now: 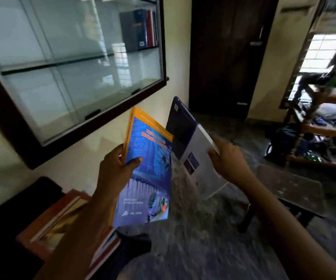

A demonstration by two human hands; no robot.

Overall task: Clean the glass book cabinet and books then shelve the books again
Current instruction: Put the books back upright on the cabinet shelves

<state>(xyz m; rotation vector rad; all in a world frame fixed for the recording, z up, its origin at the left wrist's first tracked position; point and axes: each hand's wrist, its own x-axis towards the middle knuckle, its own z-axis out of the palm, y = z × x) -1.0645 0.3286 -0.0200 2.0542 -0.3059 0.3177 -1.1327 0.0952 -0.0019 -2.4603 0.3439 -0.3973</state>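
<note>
Two books are held just below the wall-mounted glass cabinet: a blue book with an orange spine, gripped by the left hand with its thumb across the cover, and a white-and-navy book, its edge pinched by the right hand

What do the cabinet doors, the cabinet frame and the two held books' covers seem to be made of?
Cabinet doors: glass, glossy; they carry reflections and show shelved books behind. Cabinet frame: dark brown, probably wood or laminate. Covers of blue book and white book: coated paper, apparently; both catch a faint sheen.
</note>
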